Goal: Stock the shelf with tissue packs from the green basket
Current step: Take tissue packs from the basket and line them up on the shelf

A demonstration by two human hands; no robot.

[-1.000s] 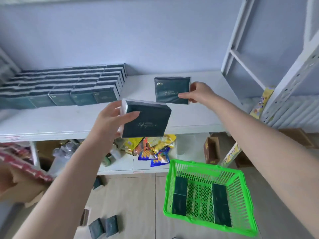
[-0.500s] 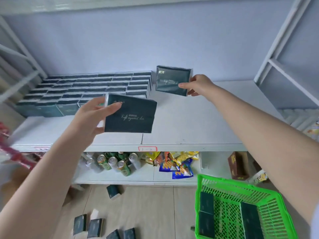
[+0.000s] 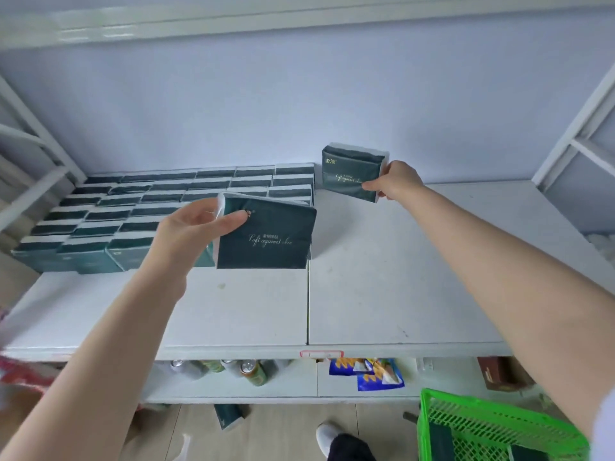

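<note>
There are two hands, the left hand [image 3: 186, 234] and the right hand [image 3: 397, 181]. Each holds one dark green tissue pack, so that makes two: the left pack [image 3: 269, 241] and the right pack [image 3: 349, 174]. The stocked packs [image 3: 133, 207] on the shelf [image 3: 399, 277] are too many and too blurry to count. One green basket [image 3: 499, 424] shows two basket packs [image 3: 441, 440]. One fallen pack [image 3: 228, 415] lies on the floor [image 3: 283, 427]. Lower down are about four cans [image 3: 253, 374] and one brown box [image 3: 499, 377].

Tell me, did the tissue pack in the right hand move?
Yes. The pack in the right hand went back toward the wall, ending beside the rear corner of the stocked rows.
</note>
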